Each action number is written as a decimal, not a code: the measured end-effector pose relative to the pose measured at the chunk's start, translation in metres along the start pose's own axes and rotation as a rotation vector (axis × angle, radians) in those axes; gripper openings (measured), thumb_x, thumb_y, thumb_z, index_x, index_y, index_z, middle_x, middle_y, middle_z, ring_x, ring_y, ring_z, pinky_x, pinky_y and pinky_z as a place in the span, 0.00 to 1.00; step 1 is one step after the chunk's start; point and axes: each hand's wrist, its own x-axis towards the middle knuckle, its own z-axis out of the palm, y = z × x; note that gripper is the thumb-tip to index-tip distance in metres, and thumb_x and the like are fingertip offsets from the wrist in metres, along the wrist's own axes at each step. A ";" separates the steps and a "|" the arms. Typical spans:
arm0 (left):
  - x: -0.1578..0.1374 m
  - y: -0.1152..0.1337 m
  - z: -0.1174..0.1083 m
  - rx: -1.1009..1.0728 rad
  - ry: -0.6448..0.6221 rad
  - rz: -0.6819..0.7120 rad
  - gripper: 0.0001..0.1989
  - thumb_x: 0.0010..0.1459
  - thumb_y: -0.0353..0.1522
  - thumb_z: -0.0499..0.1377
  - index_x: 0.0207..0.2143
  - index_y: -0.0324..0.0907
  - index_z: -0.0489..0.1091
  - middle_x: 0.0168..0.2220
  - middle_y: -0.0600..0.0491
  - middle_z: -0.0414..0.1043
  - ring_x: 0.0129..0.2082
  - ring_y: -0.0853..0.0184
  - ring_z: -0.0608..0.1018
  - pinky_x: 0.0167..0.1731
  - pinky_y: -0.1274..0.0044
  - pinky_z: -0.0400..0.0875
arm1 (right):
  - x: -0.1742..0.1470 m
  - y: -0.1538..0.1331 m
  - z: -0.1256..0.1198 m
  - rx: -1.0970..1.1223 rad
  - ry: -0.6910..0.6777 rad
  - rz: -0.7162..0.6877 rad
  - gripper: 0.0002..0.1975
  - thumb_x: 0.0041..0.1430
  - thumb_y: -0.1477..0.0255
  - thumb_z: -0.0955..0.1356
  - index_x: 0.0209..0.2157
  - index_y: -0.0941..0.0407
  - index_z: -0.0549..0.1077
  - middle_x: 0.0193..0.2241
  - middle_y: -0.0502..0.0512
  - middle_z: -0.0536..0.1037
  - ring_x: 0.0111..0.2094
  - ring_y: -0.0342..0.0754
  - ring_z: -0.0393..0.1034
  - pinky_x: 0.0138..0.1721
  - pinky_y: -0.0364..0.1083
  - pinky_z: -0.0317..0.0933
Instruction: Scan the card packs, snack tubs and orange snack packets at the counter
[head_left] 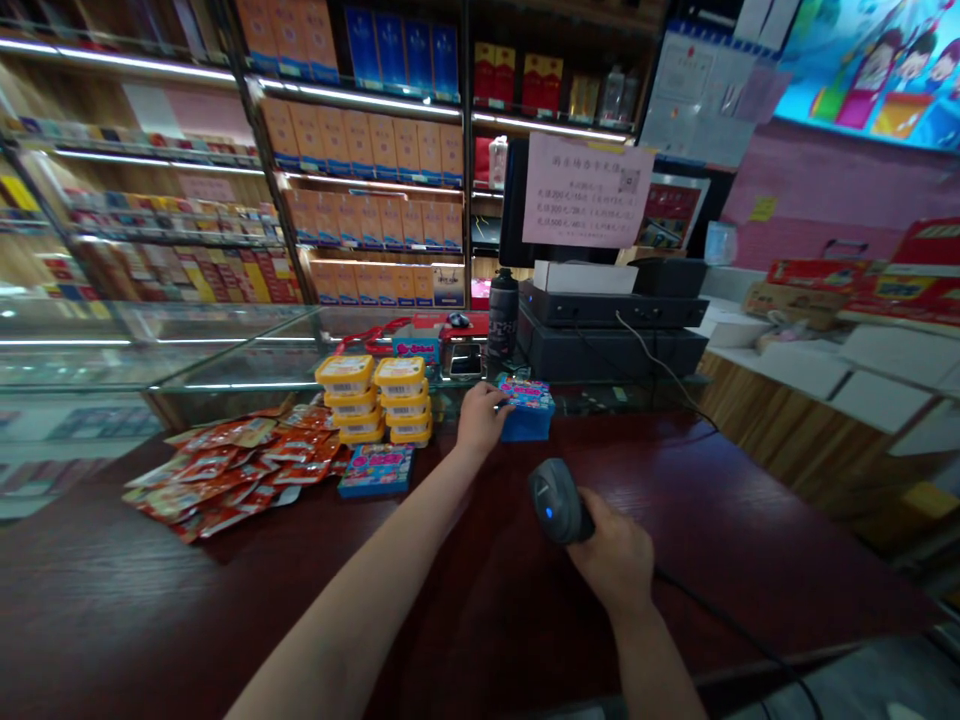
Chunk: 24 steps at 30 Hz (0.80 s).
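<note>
My right hand (616, 552) is wrapped round the handle of a dark grey barcode scanner (553, 498), whose blue light shows above the wood counter. Farther forward, my left hand (481, 420) has its fingers closed at the left edge of a blue box with a colourful printed top (526, 394). That box sits at the back of the counter; part of its left side is hidden behind my fingers. Left of my forearm lies a flatter blue printed box (376, 470). Behind it stand two stacks of yellow lidded tubs (403, 392).
A pile of orange-red snack packets (240, 470) covers the counter's left side. At the back are a black bottle (502, 312), a monitor with a paper notice (586, 190) and dark machines (611, 340). The scanner's cable (739, 630) trails right. Stocked shelves line the wall.
</note>
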 end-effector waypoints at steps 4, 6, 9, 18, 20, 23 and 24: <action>0.005 0.006 0.006 0.015 0.038 -0.032 0.03 0.52 0.30 0.63 0.31 0.41 0.76 0.32 0.51 0.68 0.37 0.64 0.71 0.41 0.71 0.67 | 0.001 -0.001 -0.001 -0.011 -0.027 0.013 0.17 0.49 0.76 0.67 0.43 0.53 0.73 0.34 0.51 0.81 0.34 0.50 0.76 0.31 0.43 0.57; 0.008 0.009 0.010 0.008 0.035 -0.042 0.03 0.52 0.29 0.63 0.31 0.40 0.77 0.32 0.50 0.67 0.37 0.64 0.71 0.41 0.71 0.67 | 0.001 -0.001 -0.002 -0.016 -0.043 0.019 0.17 0.49 0.76 0.67 0.43 0.52 0.73 0.35 0.51 0.81 0.34 0.50 0.76 0.31 0.43 0.57; 0.008 0.008 0.014 -0.012 0.034 -0.037 0.04 0.53 0.27 0.62 0.32 0.40 0.77 0.33 0.50 0.67 0.37 0.64 0.70 0.40 0.71 0.66 | 0.001 -0.002 -0.002 -0.014 -0.044 0.022 0.16 0.50 0.75 0.67 0.43 0.53 0.73 0.35 0.52 0.81 0.34 0.50 0.76 0.31 0.44 0.57; 0.002 -0.001 0.013 -0.095 0.023 0.050 0.10 0.54 0.24 0.57 0.36 0.40 0.77 0.37 0.49 0.69 0.40 0.63 0.71 0.44 0.70 0.67 | 0.001 0.000 0.000 -0.021 -0.043 0.004 0.15 0.51 0.74 0.67 0.42 0.53 0.73 0.34 0.53 0.81 0.33 0.50 0.76 0.31 0.44 0.56; -0.003 0.000 0.009 -0.065 -0.008 0.089 0.13 0.54 0.24 0.56 0.40 0.41 0.76 0.40 0.48 0.69 0.43 0.62 0.70 0.46 0.68 0.67 | 0.001 0.001 0.000 -0.035 -0.037 -0.004 0.15 0.51 0.74 0.67 0.42 0.54 0.74 0.34 0.53 0.81 0.33 0.50 0.75 0.30 0.44 0.56; -0.020 0.001 -0.001 0.005 -0.047 0.133 0.18 0.54 0.25 0.57 0.47 0.43 0.73 0.46 0.46 0.66 0.48 0.60 0.69 0.50 0.66 0.66 | 0.000 0.001 0.001 -0.058 -0.024 -0.006 0.14 0.51 0.73 0.67 0.41 0.54 0.74 0.33 0.54 0.81 0.32 0.50 0.75 0.30 0.43 0.55; -0.028 0.001 -0.006 0.029 -0.060 0.134 0.18 0.54 0.25 0.57 0.48 0.43 0.72 0.48 0.45 0.65 0.49 0.59 0.68 0.50 0.65 0.66 | 0.000 0.001 0.001 -0.065 -0.020 -0.005 0.14 0.51 0.73 0.67 0.41 0.54 0.74 0.32 0.54 0.81 0.32 0.50 0.75 0.29 0.43 0.55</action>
